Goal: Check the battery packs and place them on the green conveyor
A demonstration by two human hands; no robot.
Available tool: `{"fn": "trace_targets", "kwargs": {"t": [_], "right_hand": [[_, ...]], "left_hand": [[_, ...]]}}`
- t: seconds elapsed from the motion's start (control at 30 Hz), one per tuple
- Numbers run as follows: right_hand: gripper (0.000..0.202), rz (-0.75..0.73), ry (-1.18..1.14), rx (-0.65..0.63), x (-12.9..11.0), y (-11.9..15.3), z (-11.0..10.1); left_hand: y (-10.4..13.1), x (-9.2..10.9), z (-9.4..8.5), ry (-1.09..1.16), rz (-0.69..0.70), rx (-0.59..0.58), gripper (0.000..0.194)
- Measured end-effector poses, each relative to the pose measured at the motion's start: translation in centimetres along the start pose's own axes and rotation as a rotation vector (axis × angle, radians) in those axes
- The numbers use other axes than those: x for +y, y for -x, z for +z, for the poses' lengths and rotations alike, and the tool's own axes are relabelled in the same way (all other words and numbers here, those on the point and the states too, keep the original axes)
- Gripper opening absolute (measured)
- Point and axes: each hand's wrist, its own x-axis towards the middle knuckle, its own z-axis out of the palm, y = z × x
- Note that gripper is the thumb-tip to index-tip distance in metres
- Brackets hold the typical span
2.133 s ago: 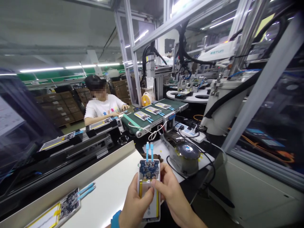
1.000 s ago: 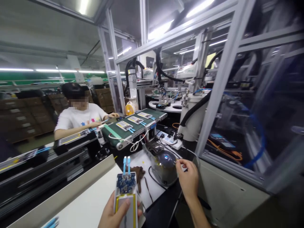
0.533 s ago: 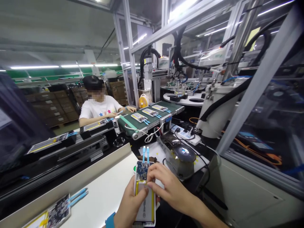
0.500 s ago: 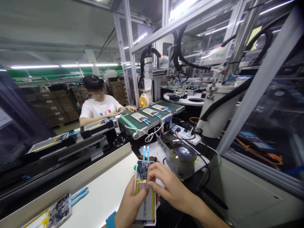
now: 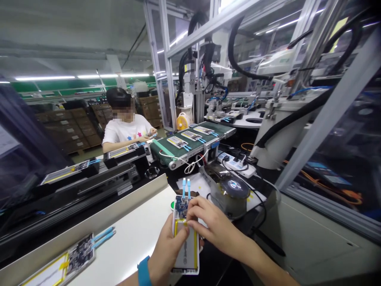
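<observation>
An open power bank [image 5: 186,248] stands tilted up in front of me, showing its pale battery with yellow tape edges, a blue circuit board [image 5: 181,204] and two light-blue cables [image 5: 186,187] sticking up. My left hand [image 5: 171,242] wraps round it from the left, thumb lying across the battery. Over the lower right of the board, the fingers of my right hand [image 5: 210,222] are pinched together; whatever sits between their tips is hidden. Another open power bank [image 5: 79,254] with blue cables lies on the white tray [image 5: 127,230] at my left.
A green conveyor belt [image 5: 162,149] carries several power banks. Black fixtures [image 5: 125,157] hold more at the left, near a seated co-worker [image 5: 127,127]. A dark domed device [image 5: 229,192], a power strip [image 5: 238,167] with cords and a metal-framed robot cell [image 5: 321,143] stand at the right.
The view has shifted slightly. Both hands keep nearly the same hold on the power bank. The co-worker's hand has lifted off the belt's edge. Robot tooling behind the belt has moved.
</observation>
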Motion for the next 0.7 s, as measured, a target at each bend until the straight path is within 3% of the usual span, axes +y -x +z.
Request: {"fn": "trace_targets", "kwargs": {"t": [0.17,0.27,0.37,0.43,0.53,0.7], "right_hand": [[0.006,-0.033,-0.070,0.059,0.2,0.3,0.3],[0.008,-0.022,-0.216,0.291,0.9,0.7,0.8],[0.016,0.118,-0.300,0.535,1.8,1.1,1.7],[0.029,0.227,-0.462,0.495,2.1,1.4,2.4],[0.037,0.299,-0.794,0.330,1.9,1.7,3.4],[0.037,0.345,-0.972,0.365,0.9,1.8,4.4]], "left_hand": [[0.1,-0.3,-0.2,0.015,-0.010,0.017,0.031],[0.0,-0.5,-0.4,0.075,-0.005,-0.019,0.032],[0.1,-0.4,-0.4,0.116,-0.004,-0.023,0.031],[0.1,-0.2,-0.2,0.126,0.003,-0.010,0.031],[0.1,0.1,-0.1,0.131,0.009,0.008,0.029],[0.1,0.3,0.0,0.138,-0.023,0.056,0.025]]}}
